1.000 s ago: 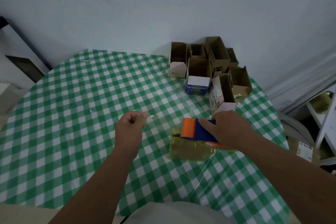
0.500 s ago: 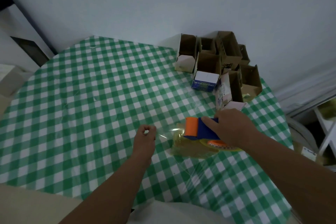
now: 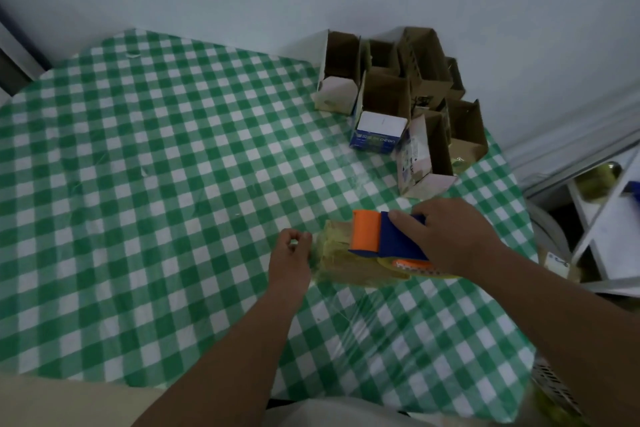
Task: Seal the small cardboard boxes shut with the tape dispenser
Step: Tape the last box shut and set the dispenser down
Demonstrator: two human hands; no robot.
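Covered by a green checked tablecloth, wide and bare on the left. Heaped at far right against the wall: open cardboard boxes, flaps up, not yet sealed. Near centre, taped box, wrapped in yellowish clear tape. Pressed on top of it, tape dispenser, gripped round by right hand. Brought in since a second ago from further left, left hand, now just beside the box's left end, fingertips pinched, probably on the tape end; hard to see. Probably laying tape down next. Table edge close on the near side.
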